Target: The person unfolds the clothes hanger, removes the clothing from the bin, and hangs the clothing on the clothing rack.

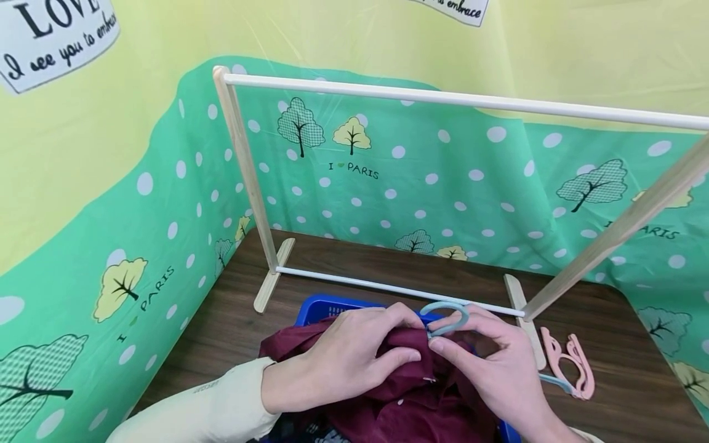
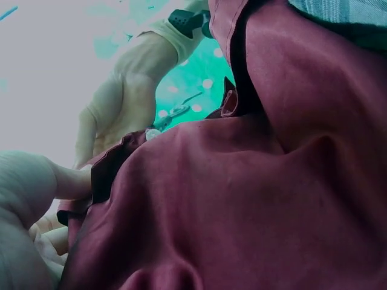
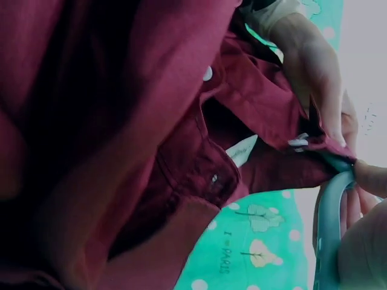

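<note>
My left hand [image 1: 338, 357] pinches the collar of a maroon shirt [image 1: 404, 406], thumb in front and fingers behind. In my right hand [image 1: 498, 363] is a light blue hanger [image 1: 460, 317], gripped near its curved hook, which rises above the fingers. The hook's base is right at the collar edge, and the rest of the hanger is hidden by the cloth. The right wrist view shows the hanger [image 3: 329, 223] beside the collar, with white buttons along the open shirt front [image 3: 208, 72]. Most of the shirt lies bunched over a blue basket [image 1: 338, 304].
A wooden rack with a white top bar [image 1: 443, 95] stands behind the basket on the dark wooden table [image 1: 210, 332]. A pink folding hanger [image 1: 573, 363] lies at the right by the rack's foot, with a light blue piece [image 1: 556, 383] beside it. Dark patterned cloth [image 1: 310, 431] shows under the shirt.
</note>
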A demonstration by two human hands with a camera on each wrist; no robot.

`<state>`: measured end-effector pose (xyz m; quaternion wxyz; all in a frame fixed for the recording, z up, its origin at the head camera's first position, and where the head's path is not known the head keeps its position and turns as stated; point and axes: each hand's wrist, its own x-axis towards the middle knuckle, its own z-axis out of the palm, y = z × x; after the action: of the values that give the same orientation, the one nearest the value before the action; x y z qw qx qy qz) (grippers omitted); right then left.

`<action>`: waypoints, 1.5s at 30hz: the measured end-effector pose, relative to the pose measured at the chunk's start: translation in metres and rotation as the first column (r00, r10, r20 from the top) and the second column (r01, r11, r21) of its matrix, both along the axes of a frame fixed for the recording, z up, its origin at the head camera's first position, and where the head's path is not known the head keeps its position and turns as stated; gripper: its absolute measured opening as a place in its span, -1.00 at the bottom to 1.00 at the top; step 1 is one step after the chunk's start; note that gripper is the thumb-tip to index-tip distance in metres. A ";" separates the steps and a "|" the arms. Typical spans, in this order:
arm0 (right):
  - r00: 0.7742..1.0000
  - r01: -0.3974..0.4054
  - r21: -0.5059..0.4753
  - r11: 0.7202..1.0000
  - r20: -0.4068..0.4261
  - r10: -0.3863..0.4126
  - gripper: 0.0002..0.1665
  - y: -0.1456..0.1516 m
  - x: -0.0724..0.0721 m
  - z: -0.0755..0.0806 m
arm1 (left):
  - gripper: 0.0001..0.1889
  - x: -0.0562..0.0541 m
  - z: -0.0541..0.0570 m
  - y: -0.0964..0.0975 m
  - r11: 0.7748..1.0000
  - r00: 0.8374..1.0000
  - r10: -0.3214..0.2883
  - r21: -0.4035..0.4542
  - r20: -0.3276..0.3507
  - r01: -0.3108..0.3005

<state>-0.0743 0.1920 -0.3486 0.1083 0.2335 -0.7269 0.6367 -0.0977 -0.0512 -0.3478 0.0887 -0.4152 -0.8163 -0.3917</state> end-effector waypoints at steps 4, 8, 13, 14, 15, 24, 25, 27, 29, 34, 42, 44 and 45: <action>0.999 -0.007 -0.034 0.999 0.049 0.009 -0.77 0.000 0.001 -0.002 | -0.75 0.000 -0.002 0.001 1.000 0.999 0.003 0.007 -0.039 -0.003; 0.998 0.006 0.003 1.000 0.065 -0.006 -0.75 0.004 0.001 -0.006 | -0.76 -0.001 -0.004 -0.001 1.000 0.999 0.020 -0.001 -0.047 -0.020; 0.996 0.087 0.156 0.984 -0.032 -0.083 -0.64 0.015 0.001 -0.006 | -0.76 -0.004 -0.001 -0.006 0.999 0.998 0.052 -0.005 -0.029 -0.052; 0.994 0.102 0.166 0.981 -0.051 -0.095 -0.63 0.018 0.001 -0.005 | -0.75 -0.005 0.000 -0.007 0.998 0.998 0.058 -0.004 -0.028 -0.059; 0.992 0.121 0.172 0.978 -0.056 -0.113 -0.63 0.022 0.001 -0.004 | -0.75 -0.005 0.000 -0.009 0.998 0.998 0.064 -0.001 -0.028 -0.064; 0.931 0.357 -0.035 0.933 -0.064 -0.359 -0.67 0.059 0.005 0.002 | -0.77 -0.015 0.007 -0.020 0.993 0.994 0.103 0.062 -0.030 -0.101; 0.917 0.388 -0.063 0.919 -0.077 -0.392 -0.69 0.065 0.004 0.001 | -0.77 -0.015 0.007 -0.021 0.992 0.994 0.108 0.065 -0.029 -0.106; 0.881 0.453 -0.121 0.883 -0.093 -0.465 -0.73 0.078 -0.001 -0.005 | -0.77 -0.016 0.009 -0.023 0.991 0.993 0.119 0.069 -0.027 -0.117; 0.858 0.499 -0.212 0.840 -0.019 -0.514 -0.74 0.091 -0.007 -0.011 | -0.77 -0.015 0.010 -0.025 0.989 0.991 0.128 0.079 -0.024 -0.126; 0.907 0.390 -0.318 0.864 0.296 -0.300 -0.66 0.126 -0.024 -0.037 | -0.77 -0.015 0.012 -0.028 0.986 0.990 0.139 0.095 -0.023 -0.137; 0.919 0.022 0.184 0.983 0.383 -0.092 -0.55 0.125 -0.025 -0.069 | -0.78 -0.011 0.014 -0.028 0.989 0.993 0.121 0.092 -0.010 -0.119; 0.928 -0.010 0.198 0.980 0.367 -0.065 -0.59 0.119 -0.026 -0.072 | -0.79 -0.010 0.013 -0.028 0.989 0.993 0.115 0.093 -0.005 -0.114; 0.934 -0.023 0.219 0.976 0.353 -0.058 -0.61 0.116 -0.026 -0.072 | -0.79 -0.010 0.013 -0.028 0.990 0.994 0.112 0.093 -0.004 -0.111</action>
<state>-0.1000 0.3081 -0.4207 -0.0462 0.1180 -0.8022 0.5834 -0.1074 -0.0790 -0.3348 0.1331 -0.3661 -0.8189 -0.4215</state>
